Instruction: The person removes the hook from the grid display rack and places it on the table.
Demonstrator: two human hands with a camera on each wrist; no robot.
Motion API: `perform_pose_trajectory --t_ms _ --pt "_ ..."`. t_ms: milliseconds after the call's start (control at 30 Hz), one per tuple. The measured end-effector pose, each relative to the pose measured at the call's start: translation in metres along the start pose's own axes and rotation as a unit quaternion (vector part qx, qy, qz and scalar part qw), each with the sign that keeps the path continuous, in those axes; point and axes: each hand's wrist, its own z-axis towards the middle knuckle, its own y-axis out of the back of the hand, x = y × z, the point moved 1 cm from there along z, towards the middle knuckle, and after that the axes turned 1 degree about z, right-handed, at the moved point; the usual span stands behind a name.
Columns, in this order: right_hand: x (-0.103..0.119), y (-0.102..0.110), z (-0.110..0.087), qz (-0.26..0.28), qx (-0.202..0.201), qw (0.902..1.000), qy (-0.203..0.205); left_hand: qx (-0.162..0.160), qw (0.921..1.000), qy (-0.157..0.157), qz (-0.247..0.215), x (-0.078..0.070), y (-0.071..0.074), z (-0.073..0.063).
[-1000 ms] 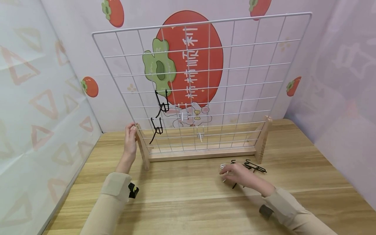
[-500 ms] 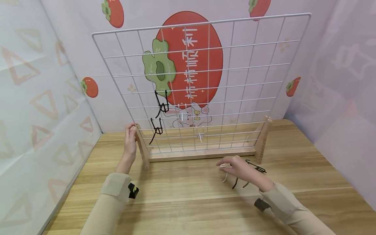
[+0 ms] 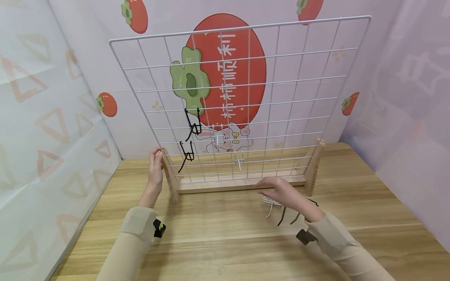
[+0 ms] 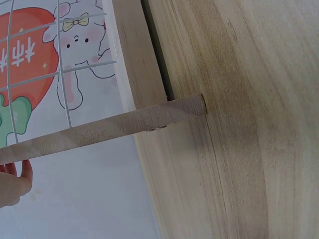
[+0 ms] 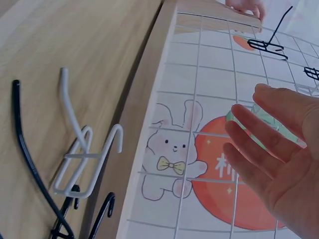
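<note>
A white wire grid panel (image 3: 270,82) stands in a wooden stand (image 3: 242,185). My left hand (image 3: 156,168) grips the upper end of the stand's left side post (image 4: 99,130). Over the table near the stand's right end, my right hand (image 3: 286,197) hangs with fingers extended and nothing in it. Below it lie a white hook (image 5: 75,164), a black hook (image 5: 31,162) and more dark hooks, partly hidden by the hand. On the grid hang an upper black hook (image 3: 194,127), a lower black hook (image 3: 188,156), and two white hooks, one higher (image 3: 217,139) and one lower (image 3: 240,161).
The wooden table (image 3: 218,242) spreads in front of the stand. Behind the grid is a printed backdrop (image 3: 291,113) with persimmons and a rabbit. Patterned sheets (image 3: 38,128) flank the left and right sides. Each wrist wears a small dark device (image 3: 159,228).
My right hand has lifted off the loose hooks and shifted slightly up and left, uncovering the white hook. My left hand stays on the side post.
</note>
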Motion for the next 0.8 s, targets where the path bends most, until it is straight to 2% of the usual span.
perform_pose_trajectory --t_ms 233,367,500,800 --pt "0.005 0.001 0.01 0.019 -0.029 0.9994 0.006 0.003 1.0 0.0 0.001 0.001 0.001 0.0" --pt "0.006 0.0 0.016 0.017 -0.056 0.9982 0.015 0.0 1.0 -0.001 -0.002 0.012 0.004 0.007" --pt "0.01 -0.001 0.02 0.02 -0.078 0.9967 0.007 -0.005 1.0 -0.001 0.001 0.019 0.006 0.012" --pt "0.013 -0.007 0.029 0.037 -0.126 0.9913 -0.003 -0.008 0.9999 -0.011 0.006 0.022 0.007 0.012"
